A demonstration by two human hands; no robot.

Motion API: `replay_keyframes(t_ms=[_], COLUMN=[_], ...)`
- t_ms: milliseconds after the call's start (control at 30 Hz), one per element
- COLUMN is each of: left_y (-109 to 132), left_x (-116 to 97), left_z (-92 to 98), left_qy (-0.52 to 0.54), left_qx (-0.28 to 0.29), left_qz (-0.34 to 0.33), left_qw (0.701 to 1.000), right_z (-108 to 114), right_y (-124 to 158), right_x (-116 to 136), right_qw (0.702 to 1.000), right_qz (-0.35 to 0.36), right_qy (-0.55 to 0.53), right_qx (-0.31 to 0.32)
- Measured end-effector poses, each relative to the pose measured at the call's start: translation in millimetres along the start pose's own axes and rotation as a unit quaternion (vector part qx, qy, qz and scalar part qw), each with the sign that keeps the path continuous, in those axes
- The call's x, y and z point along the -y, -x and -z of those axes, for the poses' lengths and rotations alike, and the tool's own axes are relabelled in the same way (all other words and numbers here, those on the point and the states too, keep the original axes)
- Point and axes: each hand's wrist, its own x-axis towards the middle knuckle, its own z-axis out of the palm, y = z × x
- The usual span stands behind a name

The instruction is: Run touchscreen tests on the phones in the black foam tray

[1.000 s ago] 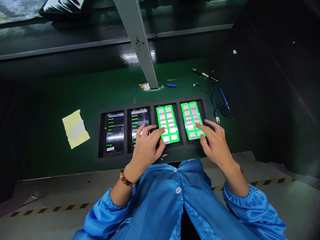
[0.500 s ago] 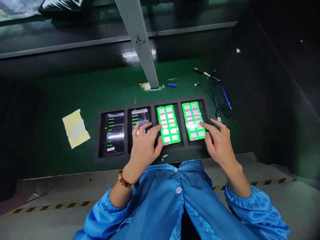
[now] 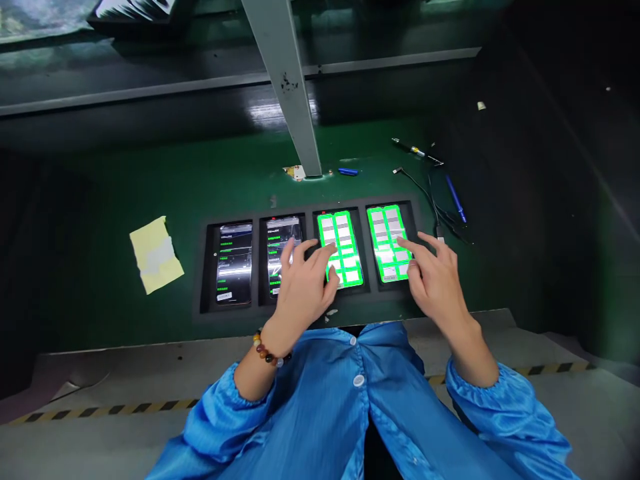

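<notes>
Several smartphones lie face up in a row, each in its own recess of a black tray [image 3: 309,305]. My left hand [image 3: 306,283] hovers over the third phone [image 3: 351,261], fingers spread and the index fingertip at its screen. My right hand [image 3: 434,277] is at the rightmost phone [image 3: 384,230]; its index fingertip meets the screen, the thumb by the lower right edge. Both of these screens show bright green grids with white and grey blocks. Dark screens with green text show on the leftmost phone [image 3: 234,263] and the second phone [image 3: 278,241], which my left hand partly covers.
A yellow paper [image 3: 153,268] lies left of the tray. To the right are a black cable [image 3: 425,190], a blue pen [image 3: 455,199] and a black pen [image 3: 417,152]. A blue cap [image 3: 348,172] lies beside the foot of a grey post [image 3: 293,93].
My left hand has shifted right, further over the third phone, uncovering more of the second one. My right index finger has moved slightly up the rightmost screen.
</notes>
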Motion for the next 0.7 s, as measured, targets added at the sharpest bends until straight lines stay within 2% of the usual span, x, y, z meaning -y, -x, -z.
replay_keyframes(t_ms=[100,167,400,500,700], left_y=[6,4,-19,-20,-10], left_x=[8,6,-17,-13,7], left_z=[5.7,4.0,-18.7,-17.0,-1.0], left_qy=[-0.017,-0.017,0.007,0.004,-0.042], left_qx=[-0.019,-0.024,0.004,0.006,-0.029], left_qz=[0.046,0.051,-0.018,-0.016,0.075], left_qw=[0.999,0.998,1.0,1.0,0.996], right_z=[2,-3,-22,-17,-6], right_y=[1,-4,-26,-21,-16], right_x=[-5,-1,23,14,-8], right_qw=[0.999,0.999,0.998,0.999,0.999], right_qz=[-0.027,-0.021,0.056,0.04,-0.017], right_qy=[0.003,0.0,-0.023,-0.01,0.017], right_qx=[-0.019,-0.024,0.01,-0.005,-0.032])
